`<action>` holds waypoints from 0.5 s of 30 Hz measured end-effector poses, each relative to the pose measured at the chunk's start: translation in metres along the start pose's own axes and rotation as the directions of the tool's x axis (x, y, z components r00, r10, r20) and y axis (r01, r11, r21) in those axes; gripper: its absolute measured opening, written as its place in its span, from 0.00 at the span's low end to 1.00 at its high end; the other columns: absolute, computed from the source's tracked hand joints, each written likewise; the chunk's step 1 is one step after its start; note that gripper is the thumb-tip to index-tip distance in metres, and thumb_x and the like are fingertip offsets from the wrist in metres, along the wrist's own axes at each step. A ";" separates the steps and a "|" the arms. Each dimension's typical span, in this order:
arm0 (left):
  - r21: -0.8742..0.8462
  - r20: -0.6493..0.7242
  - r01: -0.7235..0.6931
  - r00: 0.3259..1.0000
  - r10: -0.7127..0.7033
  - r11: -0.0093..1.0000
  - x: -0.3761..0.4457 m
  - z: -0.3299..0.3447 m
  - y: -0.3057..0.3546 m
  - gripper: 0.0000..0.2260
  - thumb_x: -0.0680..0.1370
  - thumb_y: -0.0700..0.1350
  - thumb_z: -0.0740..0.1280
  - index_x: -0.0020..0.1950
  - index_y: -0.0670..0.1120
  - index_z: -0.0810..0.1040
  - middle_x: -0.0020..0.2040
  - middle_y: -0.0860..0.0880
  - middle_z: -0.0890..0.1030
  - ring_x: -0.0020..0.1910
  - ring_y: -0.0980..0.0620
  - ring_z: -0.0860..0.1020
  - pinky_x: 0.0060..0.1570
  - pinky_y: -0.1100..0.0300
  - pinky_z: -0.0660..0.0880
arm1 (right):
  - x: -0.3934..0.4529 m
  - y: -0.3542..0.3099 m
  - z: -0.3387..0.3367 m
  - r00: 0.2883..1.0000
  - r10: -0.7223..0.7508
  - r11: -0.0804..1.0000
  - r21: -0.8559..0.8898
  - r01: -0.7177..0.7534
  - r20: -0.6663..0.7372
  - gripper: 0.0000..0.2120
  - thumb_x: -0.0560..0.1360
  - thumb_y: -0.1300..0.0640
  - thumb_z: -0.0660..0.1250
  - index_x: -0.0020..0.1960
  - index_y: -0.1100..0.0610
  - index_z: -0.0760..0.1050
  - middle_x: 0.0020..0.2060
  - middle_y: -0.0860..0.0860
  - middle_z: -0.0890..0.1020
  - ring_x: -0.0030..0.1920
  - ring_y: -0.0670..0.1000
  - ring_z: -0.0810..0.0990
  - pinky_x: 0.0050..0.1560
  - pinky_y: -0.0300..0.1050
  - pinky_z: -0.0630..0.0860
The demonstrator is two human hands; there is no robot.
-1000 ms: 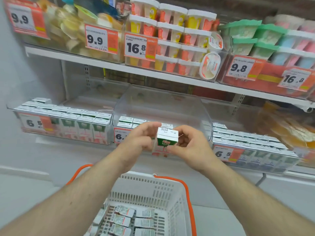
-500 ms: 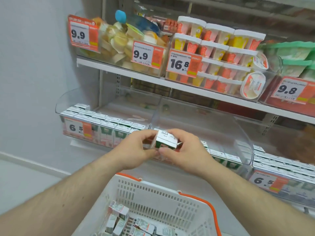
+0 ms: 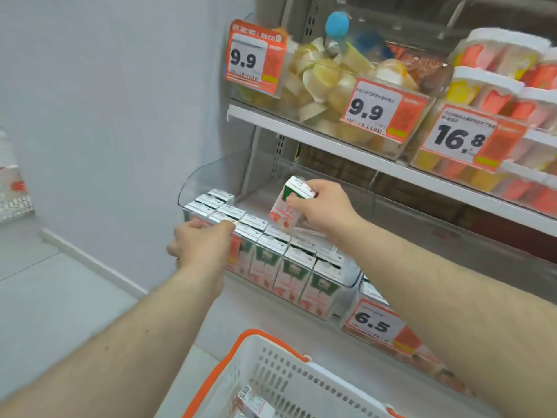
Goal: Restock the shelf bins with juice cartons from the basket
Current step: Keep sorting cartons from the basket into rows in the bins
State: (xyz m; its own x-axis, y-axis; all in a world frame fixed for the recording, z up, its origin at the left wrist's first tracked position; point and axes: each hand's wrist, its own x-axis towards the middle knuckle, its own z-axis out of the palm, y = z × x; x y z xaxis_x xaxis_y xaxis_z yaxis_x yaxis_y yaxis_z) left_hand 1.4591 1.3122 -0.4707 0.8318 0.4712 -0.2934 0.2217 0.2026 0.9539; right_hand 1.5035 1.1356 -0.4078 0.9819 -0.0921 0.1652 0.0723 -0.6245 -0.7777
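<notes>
A carton (image 3: 287, 203) is held tilted in the right hand (image 3: 324, 208) above the left bin (image 3: 211, 176). The front cartons (image 3: 272, 260) are touched by the left hand (image 3: 200, 245), fingers loosely curled. The basket (image 3: 304, 384) sits near.

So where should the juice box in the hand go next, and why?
Probably down into the clear bin, behind the rows of cartons. The right hand grips a juice carton tilted just above them, and the bin's back looks bare.

Pale wall (image 3: 105, 116), white shelving (image 3: 346, 149)
</notes>
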 end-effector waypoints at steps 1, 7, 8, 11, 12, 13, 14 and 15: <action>-0.023 -0.002 0.043 0.999 -0.043 0.999 0.005 0.001 -0.001 0.26 0.73 0.48 0.71 0.69 0.49 0.68 0.68 0.44 0.64 0.50 0.45 0.69 0.44 0.56 0.67 | 0.013 -0.001 0.011 1.000 0.004 1.000 -0.027 -0.004 0.026 0.05 0.72 0.53 0.74 0.47 0.52 0.81 0.41 0.50 0.83 0.42 0.52 0.79 0.44 0.49 0.78; -0.116 0.117 0.158 0.982 -0.145 0.981 0.028 0.013 -0.019 0.34 0.70 0.51 0.74 0.69 0.58 0.58 0.68 0.49 0.65 0.55 0.46 0.71 0.49 0.48 0.73 | 0.064 -0.003 0.067 0.963 0.155 0.971 -0.213 -0.107 0.221 0.22 0.76 0.51 0.70 0.67 0.55 0.73 0.49 0.54 0.80 0.43 0.55 0.78 0.45 0.52 0.82; -0.139 0.136 0.167 0.980 -0.148 0.976 0.030 0.014 -0.022 0.34 0.68 0.51 0.75 0.66 0.60 0.58 0.67 0.50 0.67 0.56 0.47 0.74 0.46 0.49 0.75 | 0.070 -0.002 0.073 0.957 0.165 0.964 -0.242 -0.106 0.239 0.22 0.76 0.50 0.70 0.67 0.56 0.73 0.49 0.55 0.80 0.41 0.55 0.78 0.42 0.50 0.81; -0.223 0.163 0.194 0.974 -0.160 0.955 0.033 0.019 -0.024 0.33 0.62 0.51 0.72 0.57 0.65 0.56 0.64 0.49 0.72 0.54 0.47 0.79 0.37 0.52 0.79 | 0.083 0.001 0.086 0.929 0.203 0.959 -0.255 -0.124 0.308 0.10 0.76 0.50 0.70 0.51 0.56 0.76 0.46 0.55 0.81 0.37 0.54 0.74 0.32 0.43 0.71; -0.237 0.162 0.197 0.974 -0.161 0.951 0.033 0.021 -0.024 0.32 0.61 0.50 0.72 0.56 0.65 0.56 0.64 0.49 0.72 0.53 0.47 0.79 0.35 0.52 0.79 | 0.086 0.003 0.090 0.919 0.218 0.958 -0.251 -0.138 0.328 0.09 0.76 0.51 0.70 0.46 0.56 0.75 0.43 0.54 0.79 0.37 0.53 0.73 0.33 0.42 0.68; -0.244 0.160 0.199 0.974 -0.163 0.949 0.032 0.022 -0.023 0.32 0.61 0.50 0.71 0.56 0.65 0.56 0.64 0.48 0.73 0.53 0.47 0.80 0.34 0.53 0.79 | 0.088 0.005 0.093 0.909 0.232 0.959 -0.238 -0.154 0.346 0.10 0.76 0.51 0.70 0.43 0.56 0.73 0.39 0.52 0.77 0.37 0.52 0.72 0.35 0.43 0.67; -0.250 0.155 0.201 0.974 -0.166 0.947 0.032 0.023 -0.023 0.32 0.62 0.49 0.71 0.56 0.65 0.56 0.64 0.48 0.73 0.52 0.47 0.80 0.33 0.54 0.78 | 0.089 0.006 0.095 0.898 0.249 0.959 -0.220 -0.178 0.362 0.10 0.76 0.53 0.70 0.41 0.56 0.73 0.37 0.52 0.75 0.37 0.51 0.71 0.36 0.43 0.67; -0.254 0.150 0.203 0.974 -0.168 0.946 0.032 0.023 -0.024 0.32 0.62 0.49 0.71 0.57 0.65 0.56 0.64 0.48 0.74 0.52 0.47 0.80 0.32 0.55 0.78 | 0.089 0.005 0.096 0.877 0.285 0.957 -0.171 -0.236 0.387 0.08 0.75 0.54 0.70 0.42 0.56 0.73 0.35 0.51 0.75 0.35 0.51 0.71 0.37 0.44 0.68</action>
State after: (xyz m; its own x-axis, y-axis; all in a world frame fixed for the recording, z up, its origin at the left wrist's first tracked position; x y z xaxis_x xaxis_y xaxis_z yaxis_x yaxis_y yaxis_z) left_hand 1.4919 1.3024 -0.5011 0.8495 0.2960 -0.4368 0.2490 0.5049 0.8265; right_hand 1.6083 1.1986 -0.4550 0.9493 0.0415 -0.3116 -0.1920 -0.7084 -0.6792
